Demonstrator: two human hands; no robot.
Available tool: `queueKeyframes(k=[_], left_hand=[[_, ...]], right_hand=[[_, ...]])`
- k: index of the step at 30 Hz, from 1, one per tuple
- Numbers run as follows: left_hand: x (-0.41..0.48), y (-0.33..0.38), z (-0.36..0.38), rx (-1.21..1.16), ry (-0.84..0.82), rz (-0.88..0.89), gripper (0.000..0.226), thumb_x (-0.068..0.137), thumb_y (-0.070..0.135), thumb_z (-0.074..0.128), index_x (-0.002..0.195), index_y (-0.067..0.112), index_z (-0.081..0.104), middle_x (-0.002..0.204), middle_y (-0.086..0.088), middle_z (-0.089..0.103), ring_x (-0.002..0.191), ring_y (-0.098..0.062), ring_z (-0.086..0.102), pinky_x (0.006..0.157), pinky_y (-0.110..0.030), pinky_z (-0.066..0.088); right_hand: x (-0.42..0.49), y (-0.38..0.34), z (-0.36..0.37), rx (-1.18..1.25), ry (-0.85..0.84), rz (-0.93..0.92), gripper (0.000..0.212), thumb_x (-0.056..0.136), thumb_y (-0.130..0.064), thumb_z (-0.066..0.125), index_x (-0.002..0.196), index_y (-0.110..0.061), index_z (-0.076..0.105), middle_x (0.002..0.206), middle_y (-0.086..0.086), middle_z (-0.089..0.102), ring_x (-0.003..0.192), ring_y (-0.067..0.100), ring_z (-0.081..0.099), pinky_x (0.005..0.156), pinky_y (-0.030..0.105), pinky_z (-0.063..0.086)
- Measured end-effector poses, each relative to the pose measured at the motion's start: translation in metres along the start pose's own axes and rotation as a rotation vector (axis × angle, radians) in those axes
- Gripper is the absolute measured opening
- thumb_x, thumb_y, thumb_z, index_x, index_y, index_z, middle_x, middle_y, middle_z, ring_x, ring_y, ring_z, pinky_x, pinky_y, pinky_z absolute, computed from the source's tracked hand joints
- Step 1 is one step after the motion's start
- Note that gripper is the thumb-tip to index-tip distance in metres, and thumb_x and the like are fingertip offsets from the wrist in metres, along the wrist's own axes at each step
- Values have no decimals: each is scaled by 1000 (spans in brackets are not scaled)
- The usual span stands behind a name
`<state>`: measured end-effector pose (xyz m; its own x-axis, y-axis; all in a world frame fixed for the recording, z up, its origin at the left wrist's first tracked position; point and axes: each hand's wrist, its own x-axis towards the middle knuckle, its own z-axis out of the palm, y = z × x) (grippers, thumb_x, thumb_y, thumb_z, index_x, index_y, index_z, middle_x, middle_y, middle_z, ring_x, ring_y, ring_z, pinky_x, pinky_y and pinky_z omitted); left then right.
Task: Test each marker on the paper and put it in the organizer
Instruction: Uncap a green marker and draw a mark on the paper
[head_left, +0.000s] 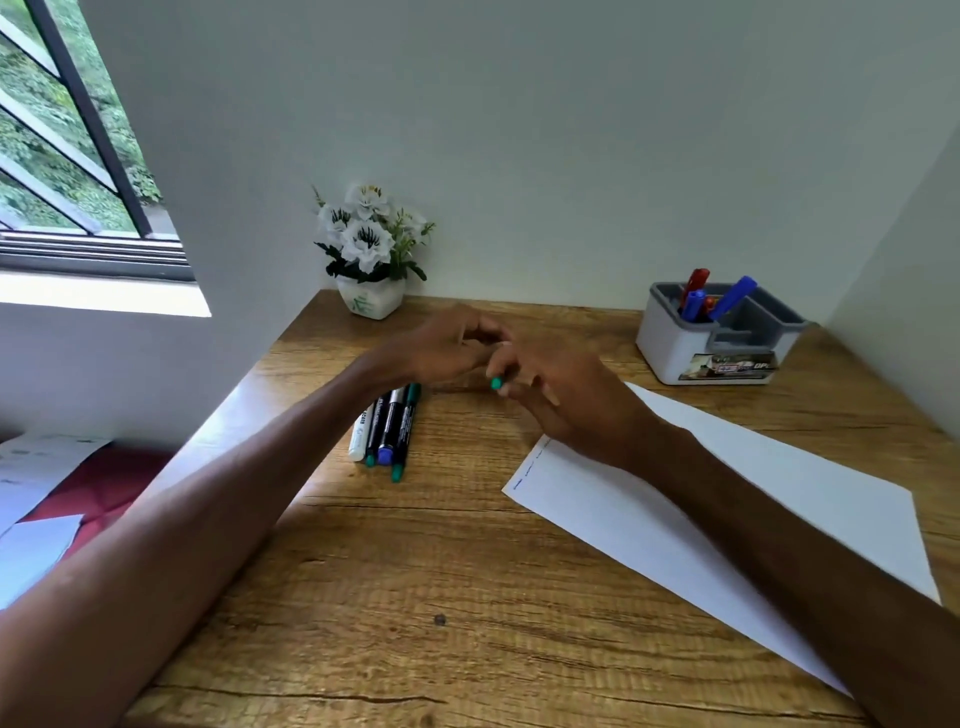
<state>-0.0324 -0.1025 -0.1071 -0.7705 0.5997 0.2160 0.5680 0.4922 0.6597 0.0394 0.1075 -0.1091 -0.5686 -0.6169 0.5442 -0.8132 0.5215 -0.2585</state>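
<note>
- Green-tipped marker (496, 383) — tip toward the camera, shaft hidden in the right hand (550, 384), fingers curled round it.
- The left hand (447, 345) curls alongside; its hold cannot be told.

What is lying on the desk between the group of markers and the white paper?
Nothing: in the head view only the bare desk shows between the markers and the paper.
</note>
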Motion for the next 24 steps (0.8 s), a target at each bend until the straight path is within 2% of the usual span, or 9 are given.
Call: queueKeyframes(k=[2, 4, 8, 12, 14, 16, 18, 21, 24], left_hand=[[0, 2, 3, -100, -27, -35, 20, 101, 35, 60, 110, 29, 76, 113, 3, 76, 110, -18, 70, 103, -54, 53], [0, 4, 5, -249, -35, -78, 26, 104, 39, 55, 113, 28, 77, 114, 1, 77, 112, -19, 70, 106, -51, 51], [-5, 10, 7, -343, -81, -53, 34, 103, 35, 55, 121, 12, 74, 96, 1, 73, 87, -17, 66, 84, -34, 55], [-5, 3, 9, -198, 101, -22, 26, 96, 29, 70, 115, 13, 76, 92, -9, 76, 62, -13, 62, 62, -27, 53], [-5, 6, 16, -201, 155, 33, 25, 90, 27, 76, 110, 12, 79, 85, -6, 78, 54, -12, 59, 52, -23, 49], [-4, 14, 27, -223, 180, 83, 29, 85, 30, 78, 109, 13, 80, 80, -2, 79, 50, -9, 58, 48, -19, 47], [-1, 19, 36, -231, 202, 98, 32, 86, 31, 76, 115, 16, 78, 82, 0, 80, 49, -9, 60, 50, -21, 51], [2, 18, 36, -208, 182, 77, 32, 97, 23, 69, 128, 16, 71, 82, 4, 79, 54, -15, 64, 58, -32, 58], [1, 15, 33, -90, 144, 111, 31, 100, 23, 66, 130, 17, 70, 92, -5, 80, 55, -17, 67, 57, -30, 59]], right_hand=[[-1, 0, -8, 127, 162, 132, 15, 99, -13, 65, 113, -12, 66, 106, 0, 73, 94, 6, 67, 81, 26, 57], [-3, 0, -15, 224, 307, 254, 15, 97, -13, 69, 111, -11, 64, 103, -2, 73, 97, 9, 71, 81, 29, 61], [-13, 8, -21, 369, 443, 398, 17, 88, -11, 79, 100, -6, 69, 94, 1, 74, 87, 13, 74, 79, 25, 61], [-18, 29, -27, 241, 244, 489, 7, 85, -13, 82, 92, -13, 80, 84, -3, 78, 72, 7, 72, 72, 24, 58], [-19, 34, -24, 78, 67, 432, 12, 91, -14, 76, 102, -16, 80, 87, -3, 77, 72, 6, 68, 70, 25, 55], [-19, 32, -18, -11, -23, 324, 18, 99, -22, 66, 109, -16, 79, 85, 0, 75, 71, 12, 65, 67, 33, 50], [-19, 31, -16, 5, 13, 273, 21, 103, -22, 60, 108, -13, 79, 82, 0, 74, 69, 14, 63, 65, 33, 46], [-19, 35, -21, -26, 70, 281, 18, 101, -16, 63, 105, -12, 80, 85, 1, 77, 73, 16, 68, 67, 34, 51], [-19, 37, -21, -85, 90, 280, 14, 97, -17, 67, 98, -14, 81, 69, -11, 66, 58, 2, 55, 57, 29, 39]])
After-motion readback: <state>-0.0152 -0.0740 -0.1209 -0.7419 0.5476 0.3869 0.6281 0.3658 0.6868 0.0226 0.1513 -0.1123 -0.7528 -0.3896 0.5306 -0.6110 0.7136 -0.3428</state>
